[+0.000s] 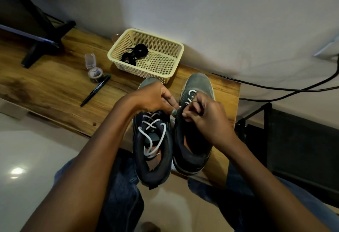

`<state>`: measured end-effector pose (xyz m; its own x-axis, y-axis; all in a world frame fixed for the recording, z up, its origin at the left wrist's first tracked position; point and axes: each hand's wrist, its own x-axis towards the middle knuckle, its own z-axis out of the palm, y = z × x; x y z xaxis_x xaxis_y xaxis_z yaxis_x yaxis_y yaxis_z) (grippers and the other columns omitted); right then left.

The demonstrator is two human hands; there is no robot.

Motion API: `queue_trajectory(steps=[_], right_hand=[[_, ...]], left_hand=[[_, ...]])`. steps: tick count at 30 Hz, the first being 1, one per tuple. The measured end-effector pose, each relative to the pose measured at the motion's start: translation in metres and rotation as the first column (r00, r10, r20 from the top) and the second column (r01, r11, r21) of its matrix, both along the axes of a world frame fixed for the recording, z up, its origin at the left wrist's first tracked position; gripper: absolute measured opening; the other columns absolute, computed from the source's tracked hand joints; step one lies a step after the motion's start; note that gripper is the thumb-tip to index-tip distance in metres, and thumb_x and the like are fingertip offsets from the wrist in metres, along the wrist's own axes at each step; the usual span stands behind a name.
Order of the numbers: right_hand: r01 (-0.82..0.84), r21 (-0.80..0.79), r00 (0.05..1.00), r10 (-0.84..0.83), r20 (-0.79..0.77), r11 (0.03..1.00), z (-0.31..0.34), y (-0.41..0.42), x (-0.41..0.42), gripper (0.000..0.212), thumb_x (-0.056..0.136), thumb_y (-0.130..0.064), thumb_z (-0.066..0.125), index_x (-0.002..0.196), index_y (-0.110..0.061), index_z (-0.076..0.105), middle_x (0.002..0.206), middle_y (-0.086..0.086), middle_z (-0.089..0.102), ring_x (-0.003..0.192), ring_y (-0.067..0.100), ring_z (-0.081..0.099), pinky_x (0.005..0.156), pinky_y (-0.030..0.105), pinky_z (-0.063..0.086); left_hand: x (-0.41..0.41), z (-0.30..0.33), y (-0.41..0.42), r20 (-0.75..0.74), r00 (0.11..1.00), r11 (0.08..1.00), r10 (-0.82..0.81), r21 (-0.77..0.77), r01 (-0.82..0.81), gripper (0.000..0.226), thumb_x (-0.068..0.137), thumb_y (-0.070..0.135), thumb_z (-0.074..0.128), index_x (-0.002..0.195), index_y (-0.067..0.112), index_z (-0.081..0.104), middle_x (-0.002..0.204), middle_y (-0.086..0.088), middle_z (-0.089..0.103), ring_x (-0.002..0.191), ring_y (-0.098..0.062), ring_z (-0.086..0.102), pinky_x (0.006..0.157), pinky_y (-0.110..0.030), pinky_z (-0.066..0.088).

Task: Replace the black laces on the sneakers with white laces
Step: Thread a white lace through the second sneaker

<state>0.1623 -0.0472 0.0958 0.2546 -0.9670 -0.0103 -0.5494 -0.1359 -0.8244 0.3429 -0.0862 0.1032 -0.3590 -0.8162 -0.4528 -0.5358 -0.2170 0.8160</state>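
**Two sneakers on the table, both hands at the right one**

Two dark sneakers are seen side by side at the centre of the frame, on the near end of a wooden table (55,88). The left sneaker (152,158) is threaded with a white lace (152,136), its loose ends lying in the opening. On the right sneaker (190,151) a second white lace (191,93) is visible only at the lowest eyelets. Both shoes are set with their long axes running up the frame, toes toward the wall and heels toward the person.

The left hand (156,97) is curled, its fingertips pinching something pale beside the right sneaker's tongue. The right hand (203,114) is closed in a pinch at the same spot; what it holds cannot be made out. The middle lacing of the right shoe is hidden by both hands.

Two bundled black laces (134,53) are lying in one cream basket (174,48), upper centre. One pen (95,90) and one small clear container (90,61) are lying left of it.
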Motion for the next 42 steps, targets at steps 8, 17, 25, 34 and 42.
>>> queue_trajectory(steps=[8,17,25,34,42], right_hand=[[0.057,-0.068,0.997,-0.054,0.051,0.996,-0.008,0.006,0.005,0.037,0.086,0.005,0.062,0.072,-0.016,0.035,0.075,-0.001,0.065,0.076,0.008,0.068,0.064,0.037,0.057],[0.082,0.048,0.993,-0.086,0.083,0.995,0.005,-0.002,0.004,0.044,0.077,0.004,0.073,0.086,-0.022,0.039,0.086,0.007,0.061,0.061,0.017,0.068,0.058,0.043,0.057],[-0.072,-0.131,0.917,0.015,-0.398,0.989,0.007,-0.008,-0.018,0.05,0.07,-0.019,0.082,0.098,-0.027,0.042,0.104,-0.008,0.042,0.098,0.013,0.041,0.078,0.03,0.039],[0.167,0.249,0.962,-0.102,-0.251,0.954,0.005,-0.015,-0.039,0.04,0.072,-0.01,0.073,0.079,-0.021,0.035,0.074,0.005,0.053,0.065,0.025,0.055,0.062,0.049,0.055],[0.185,0.324,0.965,-0.109,-0.239,0.928,0.008,-0.016,-0.04,0.041,0.074,-0.012,0.074,0.081,-0.02,0.035,0.085,0.013,0.059,0.071,0.029,0.061,0.06,0.046,0.058]], left_hand=[[0.0,0.0,0.0,-0.017,1.0,1.0,0.009,-0.009,-0.009,0.013,0.08,-0.005,0.069,0.083,0.007,0.07,0.075,-0.004,0.072,0.064,-0.004,0.067,0.06,-0.012,0.052],[0.003,-0.001,0.0,-0.02,0.998,0.997,-0.067,-0.036,0.066,0.008,0.082,-0.001,0.068,0.086,0.006,0.067,0.082,-0.002,0.071,0.078,-0.011,0.067,0.078,-0.023,0.054],[-0.001,0.009,0.003,0.124,0.988,0.993,-0.088,-0.071,0.097,0.002,0.09,0.009,0.062,0.092,0.009,0.064,0.076,0.005,0.06,0.064,-0.001,0.053,0.056,-0.009,0.04],[0.012,0.012,0.004,0.295,0.955,0.987,-0.029,-0.142,0.074,0.005,0.086,0.02,0.066,0.081,0.021,0.066,0.084,0.012,0.063,0.089,-0.014,0.057,0.089,-0.038,0.04],[0.04,0.022,0.009,0.338,0.937,0.989,0.089,-0.139,-0.043,0.005,0.087,0.018,0.064,0.082,0.016,0.066,0.091,-0.001,0.068,0.093,-0.02,0.061,0.082,-0.031,0.043]])
